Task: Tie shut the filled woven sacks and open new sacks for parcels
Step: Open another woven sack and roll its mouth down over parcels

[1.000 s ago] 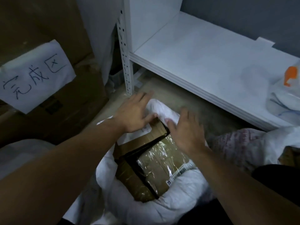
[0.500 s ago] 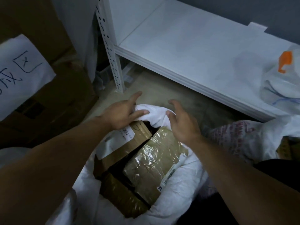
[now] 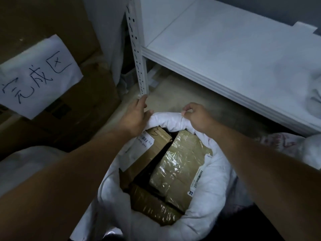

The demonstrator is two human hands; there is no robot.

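A white woven sack (image 3: 205,221) stands open on the floor below me, its rim rolled down. Inside lie taped brown parcels: a tape-wrapped one (image 3: 178,169) on the right and a labelled box (image 3: 152,145) on the left. My left hand (image 3: 134,119) grips the far rim at its left end, thumb over the rolled edge. My right hand (image 3: 198,117) pinches the same far rim a little to the right, fingers curled round the fabric.
A white metal shelf (image 3: 234,54) runs along the right, its upright post (image 3: 139,58) just beyond my left hand. Cardboard boxes with a handwritten paper sign (image 3: 36,75) stand at left. More white sacks (image 3: 312,146) lie at right and at lower left.
Both hands went from flat on the far rim to gripping it and have lifted and spread it. The sack mouth now shows wider, with more of the parcels visible.
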